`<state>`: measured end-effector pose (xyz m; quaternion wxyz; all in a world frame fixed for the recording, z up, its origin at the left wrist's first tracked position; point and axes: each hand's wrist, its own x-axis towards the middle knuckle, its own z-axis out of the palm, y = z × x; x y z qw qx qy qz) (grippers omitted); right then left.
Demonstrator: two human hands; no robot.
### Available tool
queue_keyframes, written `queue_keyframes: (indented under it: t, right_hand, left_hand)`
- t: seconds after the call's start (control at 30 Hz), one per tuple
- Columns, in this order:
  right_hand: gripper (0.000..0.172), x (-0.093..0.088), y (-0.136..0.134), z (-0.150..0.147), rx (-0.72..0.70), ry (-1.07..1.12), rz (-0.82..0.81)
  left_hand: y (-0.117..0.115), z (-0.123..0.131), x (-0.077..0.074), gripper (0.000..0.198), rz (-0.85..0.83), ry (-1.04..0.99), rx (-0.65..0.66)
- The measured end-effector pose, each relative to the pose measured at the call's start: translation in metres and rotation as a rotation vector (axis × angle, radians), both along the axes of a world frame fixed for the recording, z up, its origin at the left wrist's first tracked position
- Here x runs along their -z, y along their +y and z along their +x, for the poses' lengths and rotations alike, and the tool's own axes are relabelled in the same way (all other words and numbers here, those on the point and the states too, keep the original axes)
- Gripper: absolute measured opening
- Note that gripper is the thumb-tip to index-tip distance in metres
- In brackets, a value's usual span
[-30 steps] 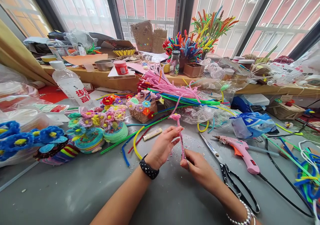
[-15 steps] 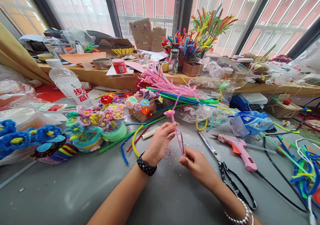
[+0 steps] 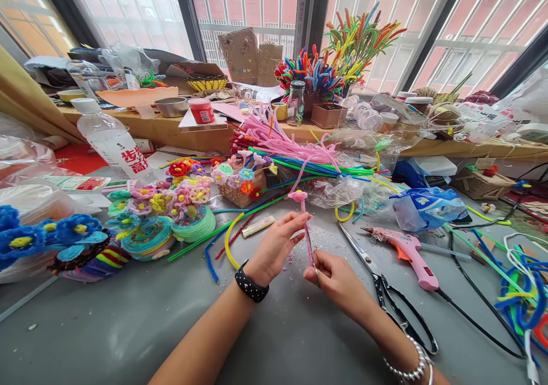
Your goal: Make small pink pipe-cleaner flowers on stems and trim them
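Between the fingertips of my left hand [image 3: 274, 249] is the stem of a pink pipe-cleaner flower [image 3: 298, 196], its bloom facing up just above them. My right hand [image 3: 333, 275] is closed, lower and to the right, pinching a thin dark metal tool [image 3: 307, 241]. The tool lies along the flower's stem, whose lower end reaches the right fingers. Its exact kind is hard to make out. Small coloured scraps lie on the grey table [image 3: 274, 339] behind the hands.
Large scissors [image 3: 371, 268] and a pink glue gun [image 3: 409, 252] lie on the right. Finished pipe-cleaner flowers [image 3: 148, 202] stand at the left near a water bottle [image 3: 112, 145]. Behind the hands is a heap of pink pipe cleaners [image 3: 282, 140]. A glue stick-like tube [image 3: 258, 226] lies beside my left hand.
The metal tool has swung left, from beside the stem to lying against it. The flower has shifted slightly right and the stem stands straighter. Both hands keep their hold.
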<state>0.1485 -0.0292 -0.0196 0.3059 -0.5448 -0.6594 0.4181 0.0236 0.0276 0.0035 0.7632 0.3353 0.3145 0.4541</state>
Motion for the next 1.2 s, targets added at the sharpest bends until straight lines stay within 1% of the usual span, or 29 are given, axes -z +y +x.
queue_keyframes:
  t: [0.27, 0.43, 0.63, 0.77, 0.9, 1.0, 1.1, 1.2]
  right_hand:
    - [0.043, -0.001, 0.001, -0.002, 0.074, -0.025, 0.025]
    - [0.042, -0.001, 0.001, -0.003, 0.094, -0.019, 0.022]
    - [0.046, -0.002, 0.001, 0.000, 0.109, 0.041, 0.002]
    - [0.048, -0.003, 0.003, 0.005, 0.099, 0.151, -0.061]
    - [0.040, -0.004, 0.004, 0.010, 0.154, 0.368, -0.212]
    - [0.033, -0.004, 0.005, 0.010, 0.236, 0.513, -0.246]
    - [0.032, -0.006, 0.006, 0.011, 0.322, 0.664, -0.267]
    - [0.031, -0.008, 0.008, 0.012, 0.340, 0.752, -0.289]
  left_hand:
    - [0.002, -0.001, 0.002, 0.009, 0.002, -0.026, -0.021]
    - [0.002, -0.002, 0.002, 0.005, -0.001, -0.052, -0.039]
    - [0.004, -0.003, 0.003, 0.004, -0.031, -0.079, -0.059]
    - [0.007, -0.004, 0.004, 0.004, -0.020, -0.073, -0.059]
    - [0.006, -0.006, 0.003, 0.008, 0.008, -0.023, -0.058]
    - [0.004, -0.005, 0.002, 0.011, 0.046, 0.074, -0.009]
    - [0.000, -0.002, 0.001, 0.013, 0.103, 0.212, 0.114]
    - [-0.003, 0.001, 0.000, 0.014, 0.150, 0.303, 0.211]
